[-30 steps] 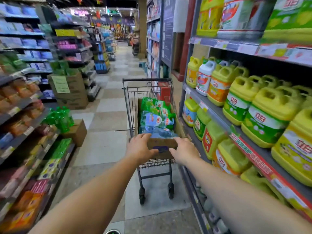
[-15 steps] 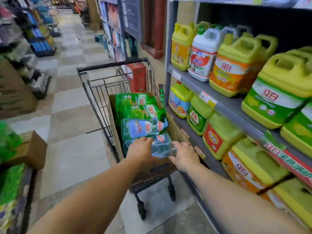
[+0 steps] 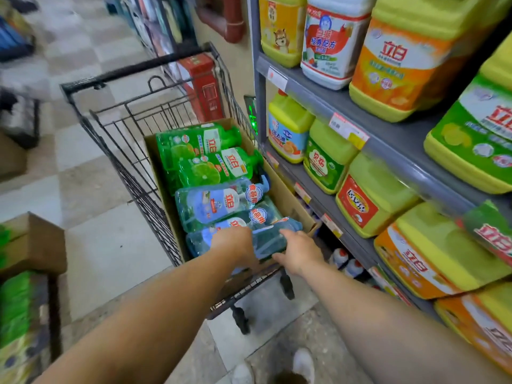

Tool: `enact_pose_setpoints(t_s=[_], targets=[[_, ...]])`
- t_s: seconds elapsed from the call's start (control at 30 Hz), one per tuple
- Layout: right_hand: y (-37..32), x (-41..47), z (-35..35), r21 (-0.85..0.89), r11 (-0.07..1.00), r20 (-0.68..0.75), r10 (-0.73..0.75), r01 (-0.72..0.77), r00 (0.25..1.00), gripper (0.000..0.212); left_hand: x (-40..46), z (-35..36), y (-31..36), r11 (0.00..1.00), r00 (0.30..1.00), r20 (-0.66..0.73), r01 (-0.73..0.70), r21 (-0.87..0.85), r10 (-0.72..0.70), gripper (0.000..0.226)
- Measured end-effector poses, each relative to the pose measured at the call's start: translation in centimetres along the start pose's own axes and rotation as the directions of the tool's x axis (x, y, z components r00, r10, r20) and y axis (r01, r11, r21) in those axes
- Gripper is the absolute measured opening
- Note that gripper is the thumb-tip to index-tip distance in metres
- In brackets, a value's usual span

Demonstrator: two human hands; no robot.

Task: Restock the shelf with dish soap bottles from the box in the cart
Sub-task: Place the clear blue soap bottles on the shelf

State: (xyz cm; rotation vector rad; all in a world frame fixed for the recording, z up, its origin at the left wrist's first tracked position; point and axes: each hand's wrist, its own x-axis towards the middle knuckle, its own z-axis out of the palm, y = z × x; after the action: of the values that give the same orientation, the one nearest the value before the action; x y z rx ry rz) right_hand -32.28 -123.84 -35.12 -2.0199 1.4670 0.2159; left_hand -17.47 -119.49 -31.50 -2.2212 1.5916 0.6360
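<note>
Head view shows both forearms stretched forward and down into the cardboard box (image 3: 288,198) that sits in the wire cart (image 3: 130,151). At the box's near end, the left hand (image 3: 235,245) lies knuckles-up over the nearest blue dish soap bottle (image 3: 274,236), its fingers hidden, so whether they curl round it cannot be told. Just right of it, the right hand (image 3: 300,252) has its thumb and fingers closed around the same bottle's near end. Farther into the box lie more blue bottles (image 3: 216,203) on their sides, then two green bottles (image 3: 210,159) at the far end; their labels carry red Chinese characters reading 立白. Right of the cart stands the grey shelf (image 3: 393,137), loaded with yellow-green jugs (image 3: 371,200) and an orange-labelled jug (image 3: 401,62) with the same 立白 mark. Small price tags (image 3: 347,130) hang along the shelf edge.
</note>
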Motion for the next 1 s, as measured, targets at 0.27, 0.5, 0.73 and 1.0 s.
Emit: enact_pose_setpoints(t_s=[0.27,0.5,0.73,1.0], targets=[[0.8,2.3,-1.2,0.052,0.998,0.02,0.02,-0.021,1.0,0.064,1.8,0.0,-3.3,0.906,0.994,0.097,0.081,-0.415,-0.045,0.078],[-1.2,3.1,-2.6,0.374,0.925,0.008,0.069,-0.067,0.998,0.074,0.8,0.1,-7.4,0.455,0.995,0.101,0.098,-0.885,-0.017,0.074],[-4.6,0.4,-4.6,0.816,0.578,0.105,-0.118,-0.018,0.987,0.052,-1.4,-1.2,-9.1,0.076,0.959,0.039,0.018,-0.997,0.28,0.044],[-2.4,-7.6,-6.9,0.844,0.511,-0.206,0.035,0.16,0.978,0.048,-4.0,-3.2,-3.5,0.288,0.823,-0.047,-0.251,-0.924,0.567,0.055]])
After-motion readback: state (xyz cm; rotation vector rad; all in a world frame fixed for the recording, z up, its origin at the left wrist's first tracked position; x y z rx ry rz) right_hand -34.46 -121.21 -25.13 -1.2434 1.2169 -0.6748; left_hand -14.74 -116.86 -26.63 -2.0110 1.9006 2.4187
